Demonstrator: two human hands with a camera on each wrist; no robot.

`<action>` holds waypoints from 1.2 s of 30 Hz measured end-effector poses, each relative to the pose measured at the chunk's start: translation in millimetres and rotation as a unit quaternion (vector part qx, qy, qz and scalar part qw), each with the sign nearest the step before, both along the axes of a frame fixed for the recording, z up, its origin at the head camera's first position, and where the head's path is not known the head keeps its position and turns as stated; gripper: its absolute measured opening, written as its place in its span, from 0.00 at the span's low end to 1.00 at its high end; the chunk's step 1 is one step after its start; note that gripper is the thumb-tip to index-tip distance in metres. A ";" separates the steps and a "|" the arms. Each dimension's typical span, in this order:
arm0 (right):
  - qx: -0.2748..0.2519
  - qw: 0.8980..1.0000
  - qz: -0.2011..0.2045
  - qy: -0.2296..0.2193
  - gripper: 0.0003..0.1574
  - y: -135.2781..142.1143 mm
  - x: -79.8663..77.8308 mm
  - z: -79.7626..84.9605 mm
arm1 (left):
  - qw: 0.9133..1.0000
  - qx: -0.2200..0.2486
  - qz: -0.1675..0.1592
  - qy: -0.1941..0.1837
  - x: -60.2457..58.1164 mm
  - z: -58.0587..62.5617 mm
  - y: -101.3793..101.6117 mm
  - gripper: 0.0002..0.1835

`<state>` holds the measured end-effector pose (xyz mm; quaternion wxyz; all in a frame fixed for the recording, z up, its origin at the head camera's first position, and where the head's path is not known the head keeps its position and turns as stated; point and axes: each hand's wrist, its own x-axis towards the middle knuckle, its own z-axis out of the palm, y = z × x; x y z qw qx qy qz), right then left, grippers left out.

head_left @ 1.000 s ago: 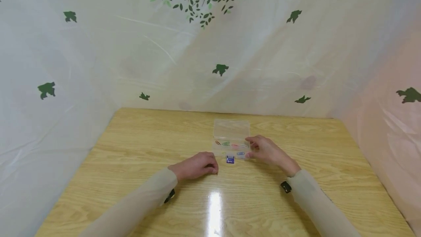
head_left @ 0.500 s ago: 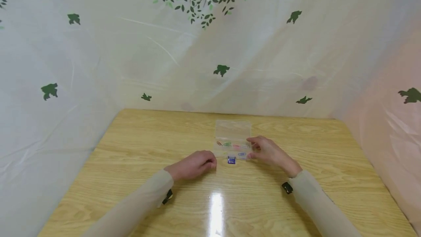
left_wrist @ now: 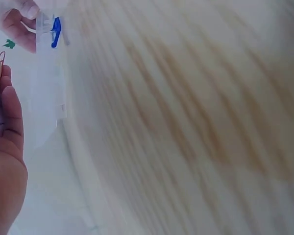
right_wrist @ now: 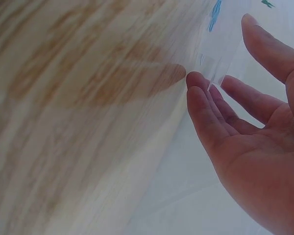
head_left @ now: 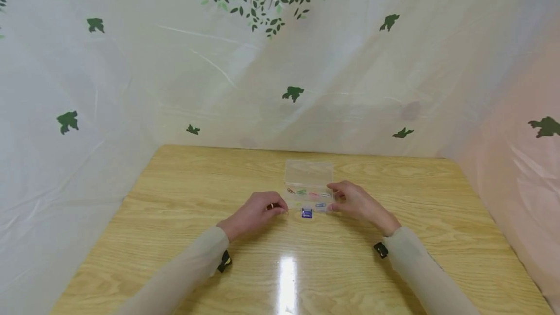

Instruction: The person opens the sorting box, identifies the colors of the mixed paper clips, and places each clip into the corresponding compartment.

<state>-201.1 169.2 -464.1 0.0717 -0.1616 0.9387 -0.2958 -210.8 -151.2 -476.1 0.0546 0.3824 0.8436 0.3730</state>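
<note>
A clear plastic box stands on the table with its lid raised at the back. Paper clips lie in its compartments: a dark red paper clip, a green paper clip and a blue paper clip among several. A dark blue piece like a latch sits at the box's front. My left hand, just left of the box's front corner, pinches a small red paper clip between thumb and finger. At the box's right side, my right hand touches the edge with relaxed fingers, thumb apart.
The wooden table extends around the box and both arms. A pale curtain with green leaf patterns hangs behind it and at both sides. Light reflects off the table in front of the box.
My left hand has lifted from the table by the box's front left corner and turned, so the pinched thumb and finger show. My right hand stays at the box's right side.
</note>
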 end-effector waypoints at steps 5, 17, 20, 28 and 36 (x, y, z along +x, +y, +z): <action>-0.002 1.000 0.001 -0.002 0.41 0.1 0.7 2.1 | 0.999 0.033 0.020 0.010 -0.3 0.8 2.1 0.04; -0.002 1.000 -0.003 -0.013 0.41 0.2 2.2 3.2 | 0.997 0.055 0.045 0.026 0.6 3.2 8.3 0.05; -0.002 1.000 -0.002 -0.011 0.41 0.3 2.7 3.2 | 0.995 0.070 0.063 0.036 -1.5 1.3 10.5 0.05; -0.002 1.000 -0.001 -0.012 0.41 0.9 3.4 3.5 | 0.986 0.115 0.124 0.005 -8.4 -2.8 16.0 0.05; 0.001 1.000 0.007 -0.006 0.41 2.0 3.6 5.3 | 0.983 0.114 0.146 -0.011 -17.4 -6.7 24.0 0.05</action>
